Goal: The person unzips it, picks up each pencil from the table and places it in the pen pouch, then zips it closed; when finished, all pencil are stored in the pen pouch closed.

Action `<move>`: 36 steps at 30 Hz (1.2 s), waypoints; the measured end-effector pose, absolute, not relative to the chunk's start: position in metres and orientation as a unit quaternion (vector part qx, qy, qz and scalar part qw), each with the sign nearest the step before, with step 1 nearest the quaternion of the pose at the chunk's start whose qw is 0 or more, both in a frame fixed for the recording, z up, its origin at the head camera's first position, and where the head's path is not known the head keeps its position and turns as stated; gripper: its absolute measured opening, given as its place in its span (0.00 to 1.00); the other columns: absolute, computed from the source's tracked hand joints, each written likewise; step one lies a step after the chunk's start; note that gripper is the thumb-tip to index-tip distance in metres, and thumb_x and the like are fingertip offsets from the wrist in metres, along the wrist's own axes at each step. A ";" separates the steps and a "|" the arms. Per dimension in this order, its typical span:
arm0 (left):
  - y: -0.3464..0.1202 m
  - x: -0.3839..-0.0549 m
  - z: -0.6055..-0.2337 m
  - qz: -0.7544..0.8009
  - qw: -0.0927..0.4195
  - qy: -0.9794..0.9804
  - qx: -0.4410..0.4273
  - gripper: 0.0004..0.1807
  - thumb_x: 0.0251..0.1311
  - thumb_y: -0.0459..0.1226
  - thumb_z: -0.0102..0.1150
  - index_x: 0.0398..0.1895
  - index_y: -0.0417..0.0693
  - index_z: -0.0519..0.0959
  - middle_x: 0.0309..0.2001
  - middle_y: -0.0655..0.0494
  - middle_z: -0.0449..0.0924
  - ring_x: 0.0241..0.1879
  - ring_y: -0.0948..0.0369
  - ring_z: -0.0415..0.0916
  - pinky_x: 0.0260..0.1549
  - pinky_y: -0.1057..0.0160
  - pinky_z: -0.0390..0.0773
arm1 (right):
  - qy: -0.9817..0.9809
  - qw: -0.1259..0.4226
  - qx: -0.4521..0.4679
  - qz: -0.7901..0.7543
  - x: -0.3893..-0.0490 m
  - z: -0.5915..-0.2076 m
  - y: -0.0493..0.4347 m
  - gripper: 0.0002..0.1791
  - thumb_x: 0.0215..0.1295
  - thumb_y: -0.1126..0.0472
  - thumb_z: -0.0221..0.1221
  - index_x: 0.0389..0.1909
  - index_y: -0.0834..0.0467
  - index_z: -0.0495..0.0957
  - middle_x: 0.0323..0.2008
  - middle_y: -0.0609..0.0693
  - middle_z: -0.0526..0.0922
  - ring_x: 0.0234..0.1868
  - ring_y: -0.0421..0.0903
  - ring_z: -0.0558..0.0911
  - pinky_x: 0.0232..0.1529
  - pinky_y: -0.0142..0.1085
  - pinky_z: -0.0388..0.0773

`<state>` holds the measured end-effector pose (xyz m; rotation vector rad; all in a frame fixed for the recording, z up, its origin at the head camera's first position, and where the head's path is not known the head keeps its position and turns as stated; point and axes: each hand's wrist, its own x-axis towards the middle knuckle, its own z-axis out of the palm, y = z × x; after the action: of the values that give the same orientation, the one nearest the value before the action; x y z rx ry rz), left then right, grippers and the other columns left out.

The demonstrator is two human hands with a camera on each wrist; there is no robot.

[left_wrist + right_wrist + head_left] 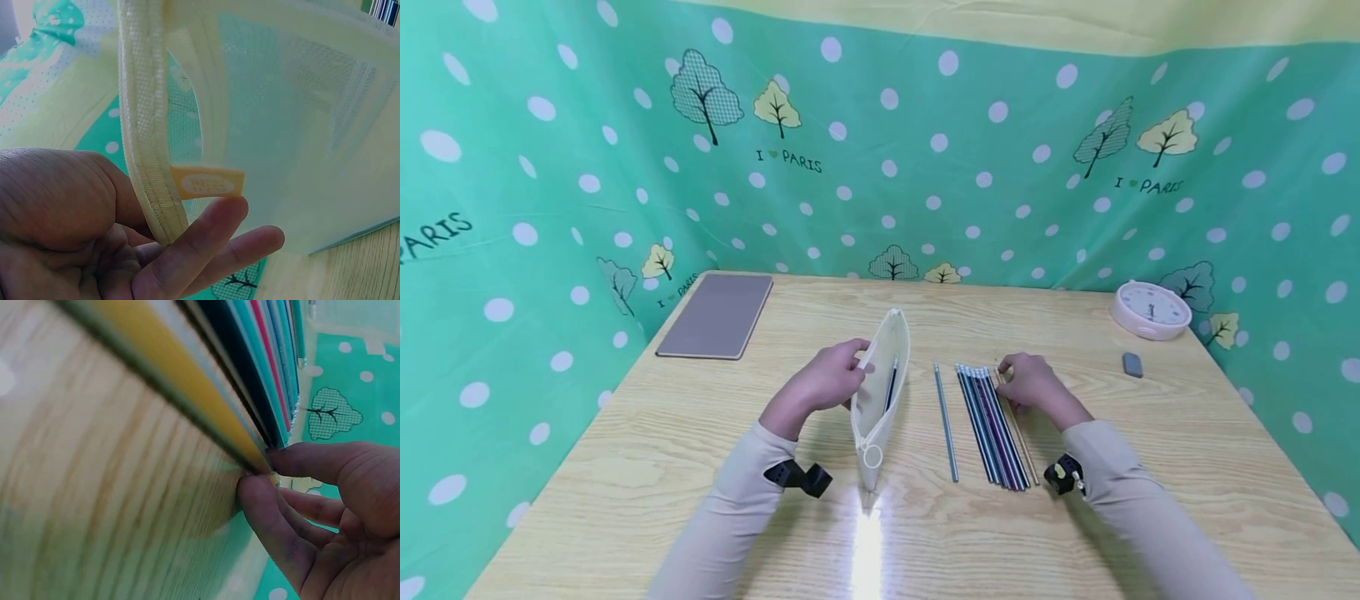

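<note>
My left hand [835, 377] grips the near-left rim of a cream zippered mesh pouch [868, 404], which stands with its mouth open upward. In the left wrist view the thumb and fingers pinch the zipper edge [142, 125] beside a small orange tag [209, 182]. One dark pencil [891, 383] lies inside the pouch. At the right, my right hand [1032, 385] pinches the far end of a gold pencil [1025, 442] between thumb and fingertip; it lies along the table. Just left of it is a row of blue, dark and purple pencils [992, 429].
A lone teal pencil [946, 423] lies between pouch and row. A grey notebook [717, 317] sits at the back left of the wooden table [1000, 542]. Toward the back right are a pink round clock [1150, 310] and a grey eraser [1132, 364]. Green dotted cloth [865, 100] hangs behind.
</note>
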<state>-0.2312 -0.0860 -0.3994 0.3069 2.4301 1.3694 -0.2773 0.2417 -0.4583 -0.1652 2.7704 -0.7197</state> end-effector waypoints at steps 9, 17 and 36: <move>-0.087 -0.231 -0.401 0.481 0.164 0.854 0.110 0.24 0.75 0.28 0.46 0.72 0.32 0.64 0.52 0.30 0.82 0.38 0.48 0.87 0.30 0.55 0.90 | 0.950 0.134 -0.031 -0.282 -0.277 -0.459 0.245 0.26 0.64 0.69 0.59 0.63 0.75 0.73 0.27 0.60 0.83 0.20 0.45 0.83 0.22 0.37 0.85; -0.086 -0.229 -0.401 0.473 0.160 0.859 0.111 0.25 0.76 0.29 0.45 0.73 0.32 0.64 0.56 0.30 0.81 0.40 0.47 0.87 0.29 0.56 0.90 | 0.900 0.106 0.005 -0.422 -0.273 -0.451 0.255 0.35 0.66 0.71 0.53 0.74 0.73 0.59 0.42 0.66 0.80 0.27 0.45 0.84 0.30 0.40 0.89; -0.086 -0.232 -0.401 0.467 0.152 0.863 0.120 0.24 0.76 0.29 0.44 0.72 0.32 0.65 0.57 0.30 0.79 0.40 0.47 0.86 0.29 0.56 0.90 | 0.732 -0.087 0.044 -0.674 -0.248 -0.394 0.243 0.35 0.74 0.70 0.55 0.79 0.62 0.55 0.38 0.49 0.78 0.30 0.35 0.85 0.34 0.30 0.88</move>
<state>-0.2317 -0.0862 -0.4007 0.3451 2.4763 1.3395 -0.2479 0.2429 -0.3944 0.1466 2.4378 -2.2433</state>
